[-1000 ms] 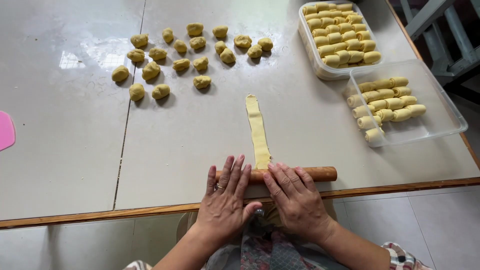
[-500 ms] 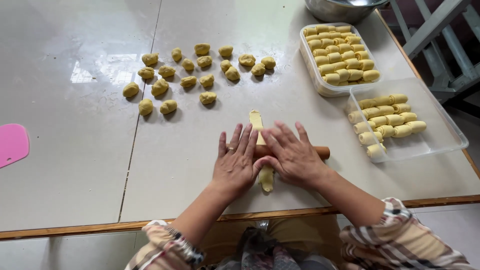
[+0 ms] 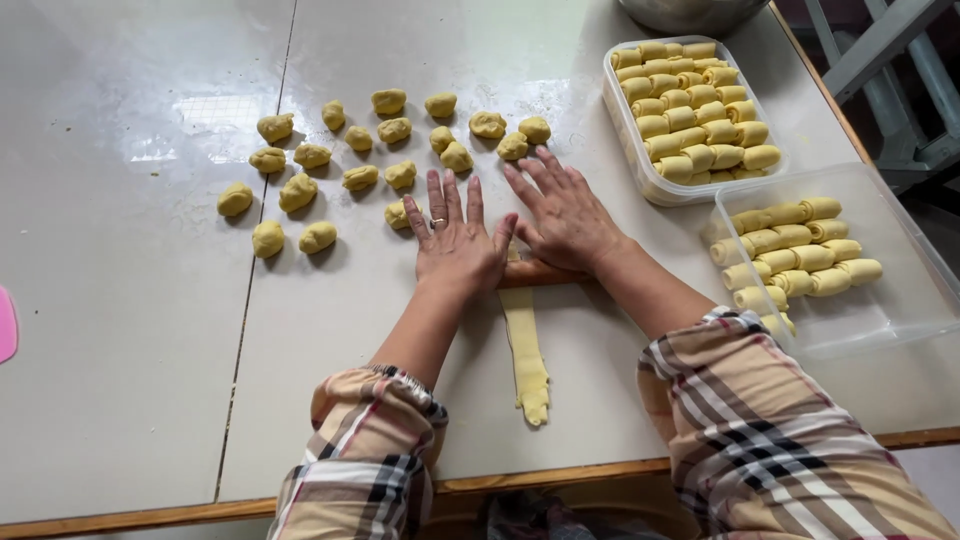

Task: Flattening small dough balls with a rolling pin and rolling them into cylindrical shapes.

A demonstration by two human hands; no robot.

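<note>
On the pale tabletop [image 3: 150, 380], close to the near edge, a long thin strip of yellow dough [image 3: 524, 350] lies flat, running from the person's palms back toward their body. Both palms press on a wooden rolling pin [image 3: 540, 273] that lies across the strip's far end: the left hand [image 3: 455, 235] lies flat with fingers spread, a ring on one finger, and the right hand [image 3: 560, 212] lies the same way just beside it, thumbs nearly touching. Neither grips anything; they bear down open.

The strip looks soft, light and easily torn, its near tip ragged, so it is best lifted by sliding fingers under its length rather than pulling one end. Beyond the hands sit scattered dough lumps [image 3: 345, 160]. To the right, two clear plastic containers [image 3: 900, 320] hold rows of rolled dough pieces [image 3: 795, 250], and a metal bowl [image 3: 690, 12] shows at the top edge.
</note>
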